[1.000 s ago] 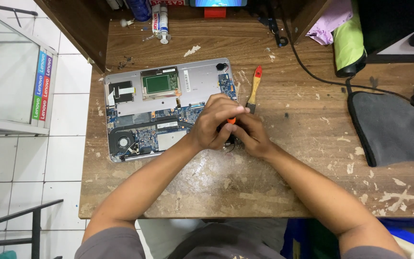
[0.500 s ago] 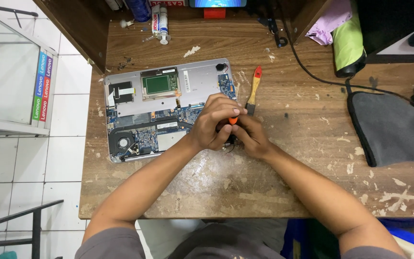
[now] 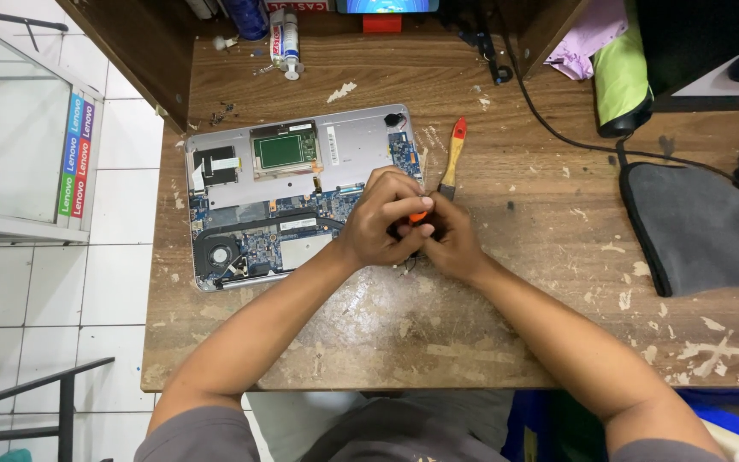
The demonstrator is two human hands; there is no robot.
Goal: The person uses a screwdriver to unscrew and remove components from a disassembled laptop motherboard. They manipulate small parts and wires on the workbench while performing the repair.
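- The left hand (image 3: 380, 219) sat just left of the frame's centre, fingers curled down over the lower right corner of an opened laptop (image 3: 301, 192), which lay with its circuit boards showing in the centre-left of the frame.
- The right hand (image 3: 448, 242) pressed against the left from the right side, and the two hands touched each other.
- Between them showed a small orange-handled tool (image 3: 419, 216); only a bit of its orange handle was visible, pinched among the fingers. The left hand's fingers were clenched around it; whether the right hand also gripped it or only steadied it could not be told.
- The tool's tip was hidden under the hands, so its point of contact with the laptop could not be seen.
- A paintbrush (image 3: 452, 156) with a wooden handle and a red end lay on the worn wooden table (image 3: 489, 342) just above and right of the hands, untouched.
- A dark grey sleeve bag (image 3: 703, 227) lay at the right edge of the frame, well apart from the hands.
- A black cable (image 3: 558, 137) ran across the upper right of the table.
- A small white tube (image 3: 286, 44) stood near the top of the frame, above the laptop.
- A green and pink cloth bundle (image 3: 617, 60) sat in the upper right.
- White floor tiles (image 3: 87, 282) filled the left side of the frame.
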